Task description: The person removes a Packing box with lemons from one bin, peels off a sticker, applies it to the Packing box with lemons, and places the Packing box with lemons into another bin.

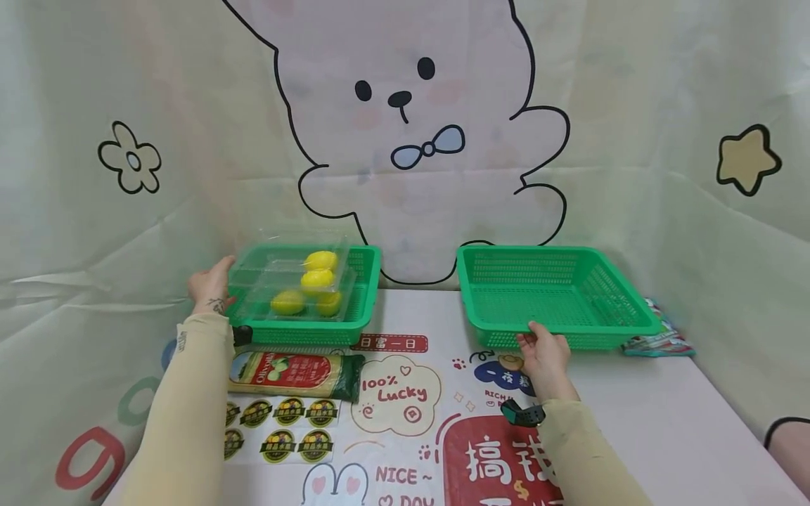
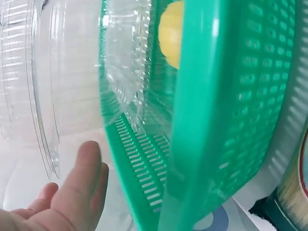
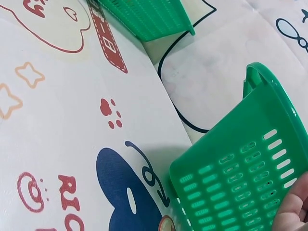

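Yellow lemons [image 1: 318, 281] lie in a clear plastic clamshell box [image 1: 253, 281], which stands in the left green basket [image 1: 367, 295]. The box's lid is raised. My left hand [image 1: 211, 287] is at the left end of that basket, beside the lid; in the left wrist view, the hand [image 2: 72, 197] has its fingers extended and nothing in its grasp. With my right hand [image 1: 545, 358] I hold the front rim of the right green basket [image 1: 506, 339], which has nothing in it. The right wrist view shows only part of this hand [image 3: 293, 207], against the basket's slotted wall [image 3: 231, 178].
In front of the left basket lies a noodle packet [image 1: 291, 374] with a red label. Nearer me is a sheet of round fruit stickers [image 1: 278, 429]. A shiny packet [image 1: 661, 337] lies partly behind the right basket. Cloth walls [image 1: 715, 246] enclose the printed tabletop [image 1: 455, 379].
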`<move>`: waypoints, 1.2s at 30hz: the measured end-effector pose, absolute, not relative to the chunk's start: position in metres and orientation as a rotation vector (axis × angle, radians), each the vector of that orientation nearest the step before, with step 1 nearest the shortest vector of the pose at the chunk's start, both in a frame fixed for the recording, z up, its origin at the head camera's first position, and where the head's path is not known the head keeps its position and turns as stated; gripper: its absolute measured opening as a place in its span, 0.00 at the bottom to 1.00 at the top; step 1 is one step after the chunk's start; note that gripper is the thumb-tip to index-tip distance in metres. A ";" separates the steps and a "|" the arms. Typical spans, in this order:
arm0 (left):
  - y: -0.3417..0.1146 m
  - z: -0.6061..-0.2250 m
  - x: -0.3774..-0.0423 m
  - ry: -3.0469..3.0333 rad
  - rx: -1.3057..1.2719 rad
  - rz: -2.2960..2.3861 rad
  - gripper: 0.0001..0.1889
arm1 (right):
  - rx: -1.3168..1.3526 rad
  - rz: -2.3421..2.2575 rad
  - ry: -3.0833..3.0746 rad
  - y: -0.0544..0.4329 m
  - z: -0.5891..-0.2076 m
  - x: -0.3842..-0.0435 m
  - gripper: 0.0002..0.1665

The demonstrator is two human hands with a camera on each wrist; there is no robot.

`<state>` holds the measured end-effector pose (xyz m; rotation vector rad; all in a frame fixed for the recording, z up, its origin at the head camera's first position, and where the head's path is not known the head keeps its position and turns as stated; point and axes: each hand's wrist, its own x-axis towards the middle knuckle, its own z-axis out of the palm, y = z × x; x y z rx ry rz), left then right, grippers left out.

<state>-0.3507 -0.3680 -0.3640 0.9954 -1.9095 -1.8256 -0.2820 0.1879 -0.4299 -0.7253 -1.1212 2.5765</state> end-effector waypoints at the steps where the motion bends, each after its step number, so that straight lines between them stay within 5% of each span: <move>1: -0.370 -0.366 -0.354 -1.891 0.994 -1.826 0.53 | -0.726 2.577 -1.122 0.188 -0.430 -0.282 0.15; 9: -0.344 -0.335 -0.335 -1.772 1.068 -1.882 0.37 | -0.704 2.580 -1.132 0.187 -0.429 -0.282 0.15; 26: -0.345 -0.322 -0.317 -1.977 0.920 -2.109 0.44 | -0.703 2.561 -1.162 0.186 -0.427 -0.282 0.15; 36: -0.328 -0.314 -0.316 -1.886 0.894 -2.065 0.28 | -0.714 2.564 -1.143 0.187 -0.430 -0.282 0.18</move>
